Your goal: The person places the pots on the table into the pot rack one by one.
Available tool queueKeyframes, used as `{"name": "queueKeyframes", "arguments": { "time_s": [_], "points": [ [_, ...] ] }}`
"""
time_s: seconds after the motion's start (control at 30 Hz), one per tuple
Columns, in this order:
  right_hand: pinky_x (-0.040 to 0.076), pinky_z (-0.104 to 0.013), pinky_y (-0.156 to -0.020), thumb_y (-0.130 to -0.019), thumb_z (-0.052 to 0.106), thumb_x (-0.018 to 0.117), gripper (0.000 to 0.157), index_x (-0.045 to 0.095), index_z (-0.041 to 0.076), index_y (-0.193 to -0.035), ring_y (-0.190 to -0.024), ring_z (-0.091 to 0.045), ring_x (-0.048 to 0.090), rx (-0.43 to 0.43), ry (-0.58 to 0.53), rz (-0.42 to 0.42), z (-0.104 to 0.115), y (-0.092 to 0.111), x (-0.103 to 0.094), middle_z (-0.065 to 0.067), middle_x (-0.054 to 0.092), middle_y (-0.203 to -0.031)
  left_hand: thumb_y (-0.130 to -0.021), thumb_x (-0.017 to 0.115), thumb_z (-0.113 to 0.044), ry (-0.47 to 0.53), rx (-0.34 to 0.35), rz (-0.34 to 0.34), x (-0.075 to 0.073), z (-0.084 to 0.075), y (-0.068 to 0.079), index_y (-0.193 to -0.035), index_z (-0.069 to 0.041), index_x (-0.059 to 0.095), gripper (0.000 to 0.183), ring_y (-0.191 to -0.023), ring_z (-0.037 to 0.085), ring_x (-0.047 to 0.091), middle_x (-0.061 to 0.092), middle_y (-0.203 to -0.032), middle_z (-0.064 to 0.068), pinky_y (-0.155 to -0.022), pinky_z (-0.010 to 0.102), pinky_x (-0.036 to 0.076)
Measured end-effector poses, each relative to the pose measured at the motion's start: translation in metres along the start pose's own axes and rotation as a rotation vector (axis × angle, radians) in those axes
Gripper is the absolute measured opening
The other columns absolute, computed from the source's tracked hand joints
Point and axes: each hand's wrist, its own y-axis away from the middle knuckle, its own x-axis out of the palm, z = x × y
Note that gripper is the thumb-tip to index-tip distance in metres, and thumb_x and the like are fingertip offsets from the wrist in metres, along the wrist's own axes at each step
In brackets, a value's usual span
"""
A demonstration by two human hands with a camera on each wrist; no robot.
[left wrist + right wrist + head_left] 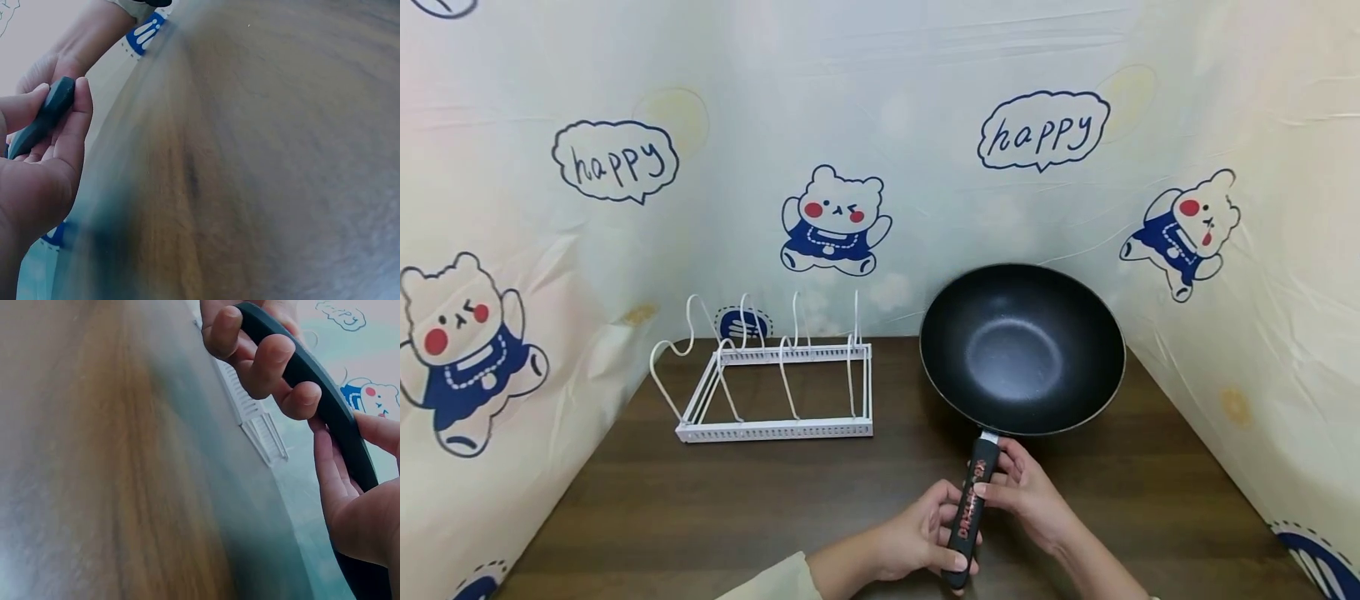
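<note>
black pan (1022, 354) gripped by left hand (917, 533) & right hand (1030, 500)

both hands are closed round the pan's black handle (983, 456), w/ thumb & fingers parted only by its thickness. nr the free end it's held by the left hand, thumb laid on top & fingers curled beneath; farther up, nr the pan, it's held btwn thumb & fingers of the right hand. in the right wrist view, fingertips (275, 356) of the left hand are seen wrapped past the handle's edge. red lettering (965, 521) is printed along the handle, btwn the 2 hands.

just past the right hand, the handle is joined to the pan by a silvery collar (991, 436). the pan itself is set beyond the grip, a bit to the right, w/ its dark inside turned up toward the head cam. whether its base is rested on the brown table (700, 492) can't be told.

behind the left hand, the forearm is partly covered by a pale sleeve (778, 579). left of the grip & farther off, a white wire rack (775, 431) is stood on the table, well apart from both hands.

beyond & at either side, the table is bordered by a pale cloth (925, 92), printed w/ bears (831, 237) & "happy" bubbles (617, 162).
</note>
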Motion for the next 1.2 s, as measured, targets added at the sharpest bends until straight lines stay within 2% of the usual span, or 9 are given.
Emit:
{"name": "queueKeyframes", "arguments": {
  "time_s": [0.17,0.3,0.43,0.57,0.7,0.8,0.9,1.03,1.2],
  "points": [
    [0.056,-0.035,-0.084,-0.082,-0.006,0.070,0.066,0.030,-0.006,-0.134,-0.101,-0.028,0.066,-0.068,0.057,0.019,0.001,-0.007,0.009,-0.024,0.055,-0.120,-0.086,0.060,0.017,-0.043,0.051,-0.014,-0.005,0.001,0.007,-0.127,-0.005,0.030,0.056,-0.091,0.024,0.068,0.055,-0.120,0.018,-0.070,0.040,0.059],
    [0.056,-0.034,-0.084,-0.079,-0.007,0.074,0.071,0.031,-0.006,-0.136,-0.097,-0.027,0.066,-0.118,0.074,0.008,0.001,-0.013,0.017,-0.021,0.057,-0.117,-0.087,0.060,0.017,-0.077,0.084,-0.031,-0.006,0.001,0.011,-0.128,-0.005,0.029,0.056,-0.092,0.024,0.068,0.054,-0.121,0.021,-0.072,0.040,0.059],
    [0.056,-0.033,-0.085,-0.080,-0.009,0.073,0.073,0.029,-0.007,-0.137,-0.098,-0.027,0.066,-0.153,0.074,0.009,0.001,-0.015,0.025,-0.019,0.056,-0.116,-0.087,0.062,0.014,-0.050,0.091,-0.025,-0.008,0.000,0.015,-0.129,-0.005,0.030,0.056,-0.093,0.024,0.068,0.055,-0.121,0.020,-0.074,0.041,0.059],
    [0.055,-0.034,-0.088,-0.081,-0.010,0.071,0.071,0.030,-0.004,-0.138,-0.100,-0.028,0.065,-0.188,0.042,0.031,0.004,-0.018,0.032,-0.020,0.054,-0.117,-0.092,0.061,0.004,0.106,0.071,0.056,-0.016,-0.003,0.019,-0.130,-0.010,0.032,0.050,-0.096,0.025,0.068,0.056,-0.125,0.016,-0.079,0.044,0.057],
    [0.054,-0.034,-0.090,-0.082,-0.007,0.072,0.070,0.030,-0.003,-0.138,-0.101,-0.028,0.064,-0.240,0.020,0.078,0.011,-0.021,0.037,-0.020,0.053,-0.116,-0.104,0.044,-0.013,0.338,0.035,0.224,-0.024,-0.004,0.022,-0.142,-0.016,0.031,0.041,-0.110,0.027,0.063,0.050,-0.140,0.008,-0.092,0.050,0.051],
    [0.053,-0.032,-0.091,-0.082,-0.007,0.072,0.069,0.030,-0.004,-0.137,-0.101,-0.030,0.063,-0.261,0.023,0.114,0.016,-0.022,0.041,-0.018,0.054,-0.114,-0.107,0.033,-0.022,0.434,0.019,0.322,-0.027,-0.003,0.023,-0.151,-0.015,0.026,0.046,-0.115,0.025,0.059,0.049,-0.142,0.002,-0.096,0.049,0.046],
    [0.053,-0.031,-0.091,-0.082,-0.006,0.072,0.068,0.030,-0.004,-0.137,-0.100,-0.028,0.063,-0.271,0.030,0.131,0.021,-0.022,0.044,-0.018,0.054,-0.113,-0.106,0.036,-0.025,0.445,0.029,0.368,-0.028,-0.001,0.021,-0.151,-0.018,0.031,0.046,-0.110,0.019,0.058,0.054,-0.132,-0.001,-0.093,0.044,0.048],
    [0.053,-0.031,-0.090,-0.083,-0.003,0.073,0.068,0.032,-0.002,-0.137,-0.099,-0.024,0.064,-0.261,0.047,0.146,0.029,-0.021,0.048,-0.023,0.054,-0.118,-0.103,0.047,-0.029,0.417,0.069,0.395,-0.029,0.000,0.019,-0.139,-0.028,0.044,0.037,-0.097,0.013,0.054,0.055,-0.117,-0.005,-0.085,0.036,0.048],
    [0.055,-0.034,-0.088,-0.081,-0.003,0.075,0.070,0.034,-0.002,-0.137,-0.102,-0.031,0.064,-0.187,0.107,0.106,0.039,-0.016,0.054,-0.023,0.056,-0.122,-0.102,0.050,-0.029,0.380,0.078,0.383,-0.029,-0.001,0.021,-0.133,-0.028,0.045,0.031,-0.093,0.014,0.054,0.056,-0.114,-0.005,-0.083,0.035,0.049]
  ]
}}
